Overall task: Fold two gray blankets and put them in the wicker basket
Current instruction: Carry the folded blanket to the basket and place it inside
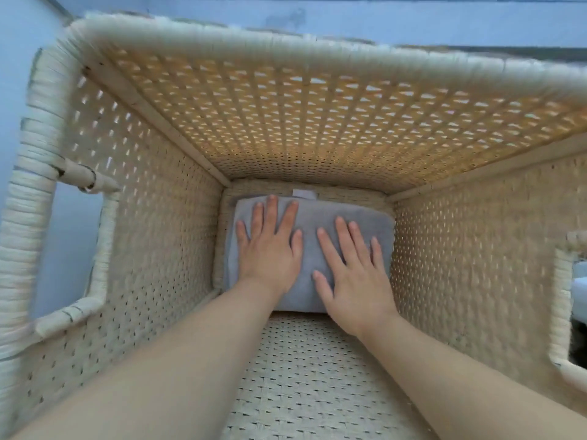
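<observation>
Pressing down with both palms, I seat the folded gray blanket (pixel 313 230) on the floor of the wicker basket (pixel 165 198). My left hand (pixel 270 252) lies on the left half of the bundle and my right hand (pixel 352 277) on the right half. The fingers of both are straight and spread, flat on the cloth, gripping nothing. Flat contact is chosen, in my judgement, to spread the load, flatten the folds and leave room above.

The bundle covers most of the floor. Its far edge lies near the far wall, and its right edge touches or nearly touches the right wall. A narrow woven strip shows along its left side. A small white tag (pixel 303 193) shows just beyond the far edge; I cannot tell whether it belongs to the blanket or to the basket. I also cannot tell whether one blanket or two lie under my palms.

Obstructions: the four tall walls confine both forearms to a steep path. A handle opening (pixel 76 242) pierces the left wall and a second handle opening (pixel 576 300) the right wall. Both sit well apart from the hands.
</observation>
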A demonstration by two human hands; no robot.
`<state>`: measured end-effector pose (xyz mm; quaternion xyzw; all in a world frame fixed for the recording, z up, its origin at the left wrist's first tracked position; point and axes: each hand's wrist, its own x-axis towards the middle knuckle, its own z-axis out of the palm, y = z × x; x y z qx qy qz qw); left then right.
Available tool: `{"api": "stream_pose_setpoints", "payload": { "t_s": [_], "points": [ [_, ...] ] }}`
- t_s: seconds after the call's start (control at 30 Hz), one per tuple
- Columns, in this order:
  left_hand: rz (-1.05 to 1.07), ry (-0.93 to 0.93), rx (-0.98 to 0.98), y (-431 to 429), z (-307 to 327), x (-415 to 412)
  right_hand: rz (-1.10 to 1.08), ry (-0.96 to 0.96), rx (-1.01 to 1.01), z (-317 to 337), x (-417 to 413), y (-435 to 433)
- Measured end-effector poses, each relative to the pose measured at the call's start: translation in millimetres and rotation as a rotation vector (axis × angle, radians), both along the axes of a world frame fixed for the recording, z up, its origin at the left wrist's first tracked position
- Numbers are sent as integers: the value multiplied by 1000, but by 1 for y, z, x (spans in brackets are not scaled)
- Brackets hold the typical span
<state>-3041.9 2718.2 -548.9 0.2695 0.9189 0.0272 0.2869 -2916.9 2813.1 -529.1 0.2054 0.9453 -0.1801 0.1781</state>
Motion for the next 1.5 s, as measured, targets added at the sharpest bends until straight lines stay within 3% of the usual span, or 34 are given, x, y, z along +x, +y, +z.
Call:
{"api": "stream_pose_setpoints", "payload": {
  "t_s": [0.27,0.4,0.63,0.73,0.87,1.13,1.37,1.5],
  "points": [
    [-2,152,-11,9,-59,3,-32,-209,-163,-71,-20,14],
    [-28,219,-5,14,-79,-11,-8,-210,-209,-86,-33,21],
    [-17,111,-16,34,-63,-40,-11,-389,-253,-76,-84,58],
    [37,-18,1,35,-35,-48,-11,-420,-186,-45,-88,53],
    [33,-82,-32,22,14,-34,-14,-290,-79,0,-63,34],
    [87,-198,29,-1,130,-19,-49,-314,-124,116,-18,30],
    [55,-352,-39,-14,280,0,-352,-498,-328,259,22,37],
    [15,-322,-62,-18,396,10,-499,-405,-403,377,44,40]
  ]
}}
